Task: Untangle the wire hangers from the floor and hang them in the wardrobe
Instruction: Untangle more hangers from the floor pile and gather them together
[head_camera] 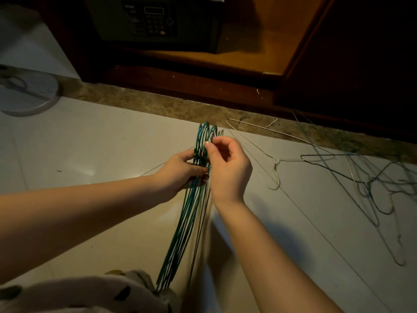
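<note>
Far left on the floor (101, 136): round fan base (29, 96), irrelevant.

Left hand (180, 170) wraps the necks of the green hanger bundle (180, 233), fingers curled round it. The bundle's long axis runs near-to-far. Bottom bars are down by the patterned garment (67, 294) at the near edge, hooks at the far end, pointing at the wardrobe (259, 41).

Right hand (228, 168) is on the same bundle just under the hooks, thumb and forefinger pinching a wire; can't tell which strand. Both hands together, clamped on one bundle, none free.

Just right of the right hand: white hanger (276, 163) flat on the floor, hook toward near. Further right, well apart: loose tangle (370, 177) of dark and green hangers on the tile.

Judgement: the next pickup lies right, so the right hand is nearer and the left should hold the bundle. Wardrobe opening is straight ahead on the far side, safe (153, 23) inside it. Rail not in view.
</note>
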`<state>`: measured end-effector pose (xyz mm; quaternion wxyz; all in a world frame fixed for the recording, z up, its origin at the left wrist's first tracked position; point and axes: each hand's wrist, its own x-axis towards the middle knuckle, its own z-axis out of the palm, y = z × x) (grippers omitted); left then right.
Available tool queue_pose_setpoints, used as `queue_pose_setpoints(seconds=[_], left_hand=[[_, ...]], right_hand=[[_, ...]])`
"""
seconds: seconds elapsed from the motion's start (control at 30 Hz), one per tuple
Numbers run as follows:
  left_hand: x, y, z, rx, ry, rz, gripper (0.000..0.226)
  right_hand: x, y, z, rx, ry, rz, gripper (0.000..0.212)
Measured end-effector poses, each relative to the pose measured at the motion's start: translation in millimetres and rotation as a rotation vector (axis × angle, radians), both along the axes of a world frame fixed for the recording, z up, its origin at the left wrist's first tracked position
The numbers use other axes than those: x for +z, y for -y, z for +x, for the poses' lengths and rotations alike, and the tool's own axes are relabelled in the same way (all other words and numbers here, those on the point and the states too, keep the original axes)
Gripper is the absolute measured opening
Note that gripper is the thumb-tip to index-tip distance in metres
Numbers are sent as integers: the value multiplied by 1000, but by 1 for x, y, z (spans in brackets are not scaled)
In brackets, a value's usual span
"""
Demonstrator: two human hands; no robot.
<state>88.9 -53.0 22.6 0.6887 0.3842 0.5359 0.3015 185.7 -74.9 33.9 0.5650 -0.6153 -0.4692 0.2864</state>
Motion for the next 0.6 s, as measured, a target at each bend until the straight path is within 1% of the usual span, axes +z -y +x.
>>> queue_pose_setpoints(seconds=[0.17, 0.4, 0.5, 0.6], left_hand=[[1, 1, 1, -44, 116, -43, 51], [4, 0, 5, -91, 200, -86, 40], [0, 0, 6, -88, 150, -56, 39], [-3, -1, 6, -52, 66, -22, 37]], right_hand=[[3, -1, -1, -13, -23, 7, 7], [4, -3, 4, -25, -16, 12, 8], [3, -5, 4, -17, -28, 23, 7], [4, -4, 4, 61, -76, 13, 9]])
